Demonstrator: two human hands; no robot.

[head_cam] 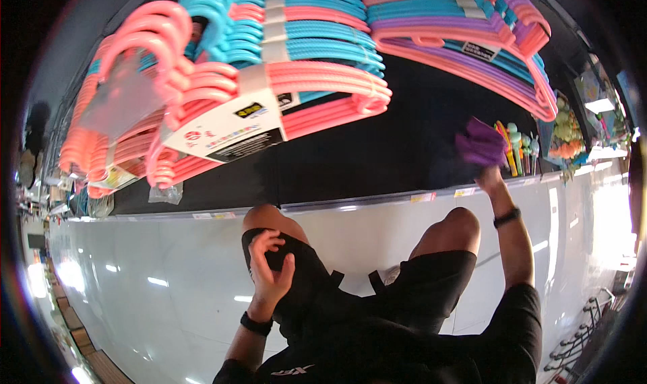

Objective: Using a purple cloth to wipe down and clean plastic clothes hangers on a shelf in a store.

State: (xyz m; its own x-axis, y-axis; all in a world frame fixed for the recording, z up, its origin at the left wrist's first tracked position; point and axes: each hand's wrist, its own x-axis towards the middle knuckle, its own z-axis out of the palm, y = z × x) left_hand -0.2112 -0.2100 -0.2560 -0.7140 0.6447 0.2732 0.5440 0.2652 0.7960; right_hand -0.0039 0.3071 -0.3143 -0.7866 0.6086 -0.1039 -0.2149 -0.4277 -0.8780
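A purple cloth [481, 144] is in my right hand [489, 177], which reaches over the right part of a black shelf [333, 156]. The cloth looks blurred and covers most of the fingers; whether it touches the shelf surface I cannot tell. Just to the right of the cloth stand several slim, colourful novelty items [515, 149]. My left hand [271, 268] is held over my left thigh, empty, with thumb and fingers apart. Bundles of pink and blue plastic clothes hangers [323, 76] with paper sleeves sit on the left of the shelf.
Another stack of pink, purple and blue hangers [465, 45] is at the back right. Price labels line the shelf's front edge [349, 204]. Green and orange items [563, 131] are further right. Below is a glossy pale floor [167, 273], with a metal rack [581, 328] at lower right.
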